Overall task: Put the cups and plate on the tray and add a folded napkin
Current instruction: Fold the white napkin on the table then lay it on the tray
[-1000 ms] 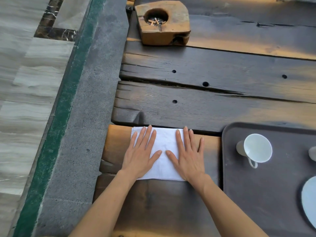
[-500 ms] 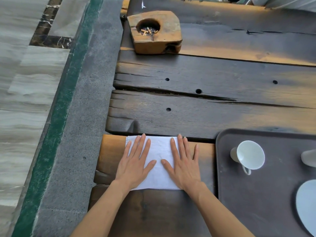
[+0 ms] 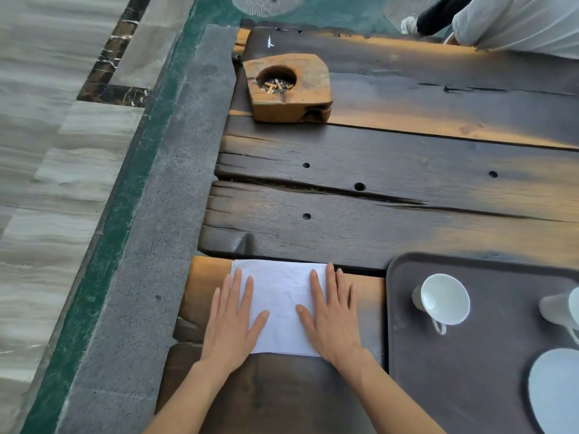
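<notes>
A white napkin [image 3: 279, 303] lies flat on the wooden table near its left end. My left hand [image 3: 230, 321] presses on the napkin's left side with fingers straight and spread. My right hand [image 3: 333, 314] presses flat on its right side. To the right sits a dark grey tray [image 3: 445, 380]. On the tray a white cup [image 3: 443, 300] lies tipped on its side, mouth toward me. A second white cup [image 3: 562, 308] shows partly at the right edge. Part of a white plate [image 3: 556, 389] lies at the tray's lower right.
A wooden ashtray [image 3: 289, 89] with cigarette butts stands at the far left of the dark plank table [image 3: 391, 214]. The table's left edge drops to a grey stone border [image 3: 163, 230]. A person's clothing [image 3: 517, 20] shows at the top right.
My two hands have slid apart across the napkin, left hand leftward and right hand rightward. The camera tilted up, showing more of the table's far end.
</notes>
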The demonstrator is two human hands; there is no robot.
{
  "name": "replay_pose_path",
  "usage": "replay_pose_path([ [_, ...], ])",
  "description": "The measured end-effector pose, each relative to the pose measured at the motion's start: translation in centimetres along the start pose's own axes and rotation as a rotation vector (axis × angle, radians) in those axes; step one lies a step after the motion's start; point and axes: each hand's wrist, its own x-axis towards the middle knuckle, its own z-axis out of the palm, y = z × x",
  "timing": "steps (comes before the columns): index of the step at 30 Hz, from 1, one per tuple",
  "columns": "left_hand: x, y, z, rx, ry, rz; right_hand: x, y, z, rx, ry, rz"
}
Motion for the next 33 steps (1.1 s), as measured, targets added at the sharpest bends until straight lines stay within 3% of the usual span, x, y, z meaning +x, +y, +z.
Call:
replay_pose_path([
  [4,-1.0,1.2,-1.3,-0.344,0.063,-0.276,-1.8,-0.1,-1.1,0.216,0.146,0.073],
  [6,-1.0,1.9,-2.3,-0.465,0.096,-0.384,-2.4,-0.2,-1.4,0.341,0.131,0.142],
  [11,-0.2,2.3,-3.8,-0.587,0.050,-0.668,-2.7,-0.7,-2.1,0.717,0.085,0.350],
  [15,0.5,1.6,-3.7,-0.638,-0.043,-0.786,-2.0,-0.4,-2.5,0.814,0.015,0.466],
  [21,0.4,1.7,-3.6,-0.671,-0.052,-0.762,-1.3,0.5,-2.7,0.797,-0.060,0.418],
  [33,-2.4,2.8,-6.2,-1.035,0.031,-0.727,-2.9,2.8,-5.3,0.898,-0.023,0.321],
])
